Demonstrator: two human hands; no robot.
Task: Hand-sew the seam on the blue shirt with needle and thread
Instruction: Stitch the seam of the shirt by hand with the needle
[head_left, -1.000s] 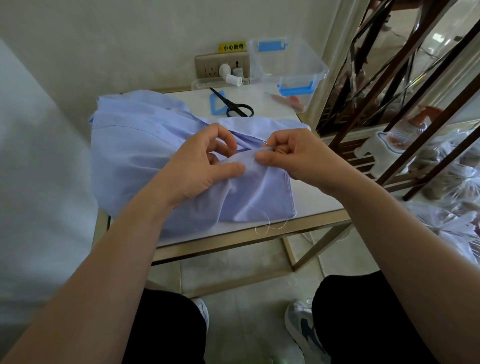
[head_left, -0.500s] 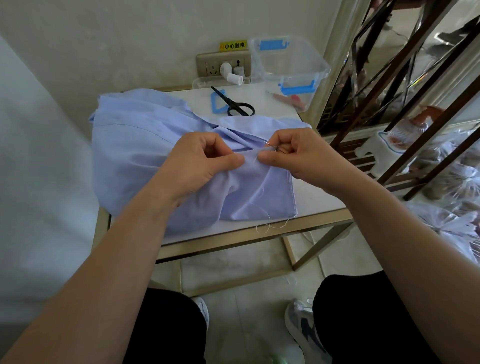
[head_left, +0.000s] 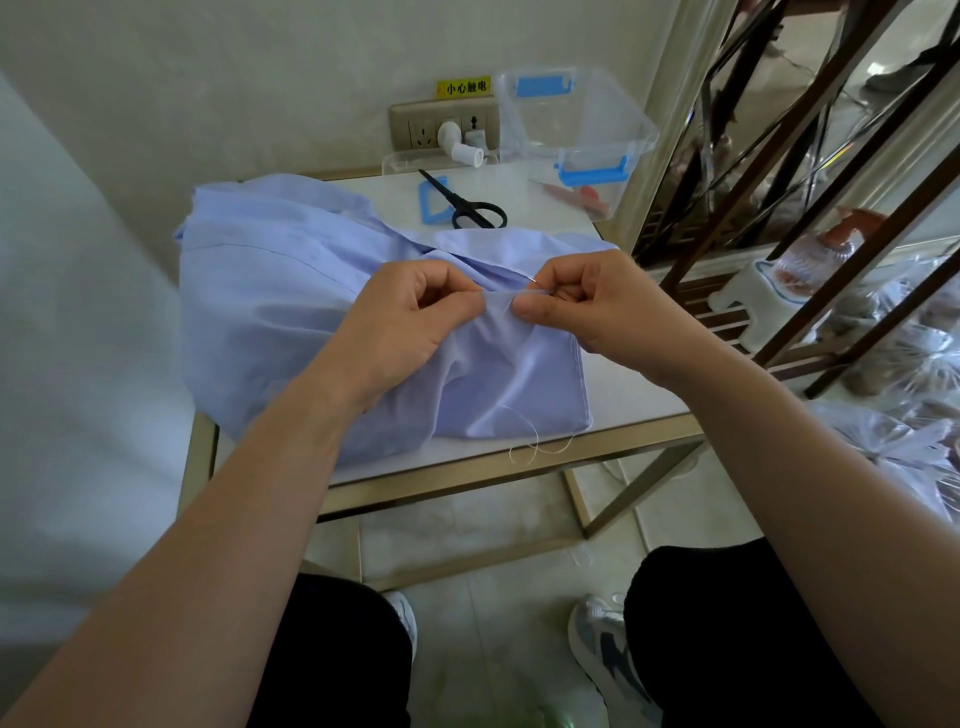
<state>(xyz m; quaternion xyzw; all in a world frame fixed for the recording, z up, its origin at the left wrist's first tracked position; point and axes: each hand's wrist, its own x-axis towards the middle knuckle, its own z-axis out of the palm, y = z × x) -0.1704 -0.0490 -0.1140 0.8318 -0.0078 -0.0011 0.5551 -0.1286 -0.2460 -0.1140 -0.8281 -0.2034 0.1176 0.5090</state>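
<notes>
Blue shirt (head_left: 291, 291) edge pinched taut by left hand (head_left: 410, 317), prob. so right hand (head_left: 587, 306), pinching needle (head_left: 534, 283), can stitch; thread (head_left: 531, 432) slack.

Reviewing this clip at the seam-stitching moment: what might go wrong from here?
1. The left hand pinches the shirt right beside the needle held in the right hand; a push could prick a finger.
2. Slack thread loops over the table edge; it may tangle or snag when pulled through.
3. The shirt lies bunched in folds, so a stitch could catch an extra layer.
</notes>
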